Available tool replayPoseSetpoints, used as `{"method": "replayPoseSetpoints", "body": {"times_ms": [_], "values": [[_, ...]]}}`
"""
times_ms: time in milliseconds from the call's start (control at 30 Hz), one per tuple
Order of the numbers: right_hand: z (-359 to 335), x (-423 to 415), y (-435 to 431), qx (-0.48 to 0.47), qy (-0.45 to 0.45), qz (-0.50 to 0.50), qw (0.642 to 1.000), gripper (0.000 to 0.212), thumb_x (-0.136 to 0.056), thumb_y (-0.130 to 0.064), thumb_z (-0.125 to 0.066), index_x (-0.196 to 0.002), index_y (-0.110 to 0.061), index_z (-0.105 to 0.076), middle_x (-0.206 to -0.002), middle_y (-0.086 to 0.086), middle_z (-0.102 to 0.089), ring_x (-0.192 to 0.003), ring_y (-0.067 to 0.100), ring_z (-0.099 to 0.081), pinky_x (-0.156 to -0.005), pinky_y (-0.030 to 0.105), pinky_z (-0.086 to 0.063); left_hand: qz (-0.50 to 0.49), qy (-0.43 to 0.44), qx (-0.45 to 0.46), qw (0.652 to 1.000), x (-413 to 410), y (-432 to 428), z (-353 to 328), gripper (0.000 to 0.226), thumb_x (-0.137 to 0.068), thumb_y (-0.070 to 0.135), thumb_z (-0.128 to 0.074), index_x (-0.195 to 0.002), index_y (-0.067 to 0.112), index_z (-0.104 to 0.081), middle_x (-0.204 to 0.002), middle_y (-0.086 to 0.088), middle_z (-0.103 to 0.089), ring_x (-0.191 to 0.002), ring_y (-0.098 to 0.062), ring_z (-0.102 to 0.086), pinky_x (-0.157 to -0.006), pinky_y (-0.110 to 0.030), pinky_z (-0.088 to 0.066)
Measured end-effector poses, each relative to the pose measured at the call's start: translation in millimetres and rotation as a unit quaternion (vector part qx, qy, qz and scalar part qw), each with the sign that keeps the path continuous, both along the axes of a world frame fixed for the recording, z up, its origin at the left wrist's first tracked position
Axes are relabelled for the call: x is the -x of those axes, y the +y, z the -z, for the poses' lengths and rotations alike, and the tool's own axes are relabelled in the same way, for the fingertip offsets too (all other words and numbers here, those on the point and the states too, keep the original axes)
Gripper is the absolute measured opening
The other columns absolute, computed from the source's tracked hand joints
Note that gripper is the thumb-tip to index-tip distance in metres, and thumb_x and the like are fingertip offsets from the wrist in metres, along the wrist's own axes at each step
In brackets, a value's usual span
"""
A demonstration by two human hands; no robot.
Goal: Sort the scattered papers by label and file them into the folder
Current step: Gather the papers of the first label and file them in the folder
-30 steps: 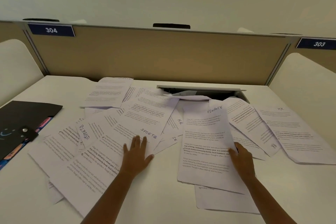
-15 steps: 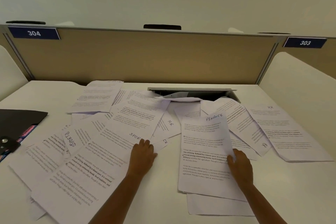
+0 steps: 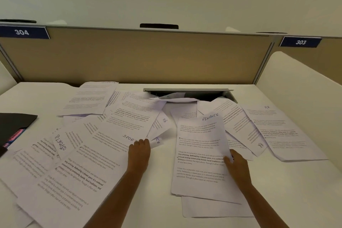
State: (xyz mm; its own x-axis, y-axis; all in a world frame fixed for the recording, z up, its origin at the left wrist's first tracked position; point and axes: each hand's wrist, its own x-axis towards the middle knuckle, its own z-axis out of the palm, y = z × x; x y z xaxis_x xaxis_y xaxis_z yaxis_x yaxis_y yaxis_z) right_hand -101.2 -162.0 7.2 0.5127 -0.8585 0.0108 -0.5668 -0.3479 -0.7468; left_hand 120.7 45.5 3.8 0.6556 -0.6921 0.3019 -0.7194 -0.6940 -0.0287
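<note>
The left hand (image 3: 139, 153) is curling its fingers on the SPORTS page (image 3: 88, 163). The right hand (image 3: 237, 165) is pinching the FINANCE page (image 3: 200, 153) in the middle. Sorting is just starting, I think; next each page needs its own pile.

I see many white papers (image 3: 103, 153) spread flat and overlapping on the counter. One marked FINANCE (image 3: 201, 153) lies on top of a small stack near me. A big sheet marked SPORTS (image 3: 88, 168) lies slanted to its left. A sheet marked HR (image 3: 281, 135) sits far right. The black folder (image 3: 14, 126) lies at the left edge, maybe open, with something pink peeking out.
</note>
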Motion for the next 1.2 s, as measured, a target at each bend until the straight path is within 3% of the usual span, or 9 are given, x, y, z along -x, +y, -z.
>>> {"method": "replayPoseSetpoints", "body": {"times_ms": [233, 367, 600, 833, 900, 1033, 1100, 1167, 1200], "values": [[-4.6, 0.1, -0.3, -0.069, -0.04, -0.006, 0.997, 0.032, -0.09, -0.009, -0.053, -0.12, 0.0, -0.053, -0.116, 0.017, -0.061, -0.091, 0.023, -0.054, -0.081, 0.03, -0.043, -0.01, 0.055, 0.093, 0.994, 26.2, -20.3, -8.5, 0.052, -0.046, 0.0, -0.085, -0.094, 0.005, -0.066, -0.059, -0.007, -0.06, -0.043, -0.017, -0.056, -0.037, -0.022, -0.044], [-1.4, -2.1, 2.5, -0.111, -0.051, -0.009, 0.992, 0.029, -0.089, -0.011, -0.055, -0.117, -0.002, -0.055, -0.113, 0.015, -0.063, -0.09, 0.024, -0.058, -0.079, 0.03, -0.046, -0.024, 0.202, 0.175, 0.963, 59.3, -45.6, -28.8, 0.043, -0.09, 0.012, -0.051, -0.132, 0.014, -0.043, -0.11, -0.008, -0.062, -0.093, -0.02, -0.063, -0.075, -0.026, -0.054], [-5.4, -5.6, 6.5, -0.175, -0.084, -0.017, 0.981, 0.025, -0.089, -0.011, -0.056, -0.113, -0.006, -0.055, -0.109, 0.013, -0.064, -0.092, 0.028, -0.062, -0.08, 0.037, -0.052, 0.062, 0.362, 0.182, 0.912, 89.8, -67.9, -24.8, 0.044, -0.095, 0.021, -0.043, -0.138, 0.018, -0.035, -0.133, -0.004, -0.051, -0.112, -0.018, -0.055, -0.094, -0.027, -0.044], [-14.2, 1.0, -1.7, -0.284, -0.138, 0.009, 0.949, 0.022, -0.091, -0.009, -0.052, -0.112, -0.004, -0.056, -0.102, 0.013, -0.063, -0.08, 0.026, -0.062, -0.065, 0.03, -0.052, 0.062, 0.19, -0.134, 0.971, 76.2, -39.6, -0.7, 0.056, -0.094, 0.035, -0.031, -0.145, 0.018, -0.016, -0.154, -0.002, -0.013, -0.143, -0.028, -0.004, -0.115, -0.046, -0.007], [-13.4, 1.7, -3.4, -0.292, -0.134, 0.012, 0.947, 0.022, -0.091, -0.008, -0.052, -0.112, -0.004, -0.055, -0.1, 0.013, -0.063, -0.077, 0.024, -0.062, -0.064, 0.03, -0.052, 0.044, 0.172, -0.14, 0.974, 65.8, -28.0, 2.2, 0.061, -0.088, 0.044, -0.021, -0.142, 0.017, -0.028, -0.152, -0.004, -0.024, -0.141, -0.032, -0.015, -0.113, -0.053, -0.015], [-14.7, -0.8, -6.3, -0.3, -0.141, 0.03, 0.943, 0.022, -0.091, -0.007, -0.051, -0.112, -0.005, -0.055, -0.101, 0.013, -0.063, -0.076, 0.027, -0.062, -0.062, 0.032, -0.052, 0.022, 0.113, -0.157, 0.981, 40.4, -9.8, 0.6, 0.085, -0.075, 0.07, -0.012, -0.103, 0.015, -0.071, -0.11, -0.008, -0.069, -0.107, -0.036, -0.061, -0.083, -0.059, -0.049], [-17.4, -1.2, -7.3, -0.303, -0.146, 0.039, 0.941, 0.019, -0.091, -0.007, -0.051, -0.11, -0.008, -0.054, -0.099, 0.012, -0.062, -0.073, 0.025, -0.061, -0.059, 0.031, -0.05, 0.027, 0.161, -0.191, 0.968, 33.5, -3.2, -4.4, 0.13, -0.052, 0.087, 0.021, -0.135, 0.011, -0.044, -0.143, -0.014, -0.04, -0.135, -0.041, -0.029, -0.109, -0.061, -0.009], [-19.4, -0.3, -9.3, -0.302, -0.153, 0.045, 0.94, 0.02, -0.091, -0.006, -0.05, -0.111, -0.008, -0.054, -0.099, 0.011, -0.061, -0.072, 0.025, -0.06, -0.058, 0.031, -0.049, 0.018, 0.176, -0.199, 0.964, 29.1, 0.8, -6.0, 0.154, -0.022, 0.089, 0.03, -0.146, 0.01, -0.013, -0.155, -0.013, -0.008, -0.142, -0.037, 0.006, -0.094, -0.048, 0.036], [-19.2, 0.2, -10.9, -0.3, -0.155, 0.048, 0.94, 0.021, -0.091, -0.006, -0.05, -0.111, -0.007, -0.054, -0.099, 0.011, -0.061, -0.073, 0.026, -0.06, -0.06, 0.032, -0.05, 0.029, 0.173, -0.215, 0.961, 31.0, 1.1, -10.3, 0.157, -0.018, 0.09, 0.029, -0.147, 0.01, -0.009, -0.155, -0.014, -0.003, -0.141, -0.036, 0.012, -0.083, -0.042, 0.043]]}}
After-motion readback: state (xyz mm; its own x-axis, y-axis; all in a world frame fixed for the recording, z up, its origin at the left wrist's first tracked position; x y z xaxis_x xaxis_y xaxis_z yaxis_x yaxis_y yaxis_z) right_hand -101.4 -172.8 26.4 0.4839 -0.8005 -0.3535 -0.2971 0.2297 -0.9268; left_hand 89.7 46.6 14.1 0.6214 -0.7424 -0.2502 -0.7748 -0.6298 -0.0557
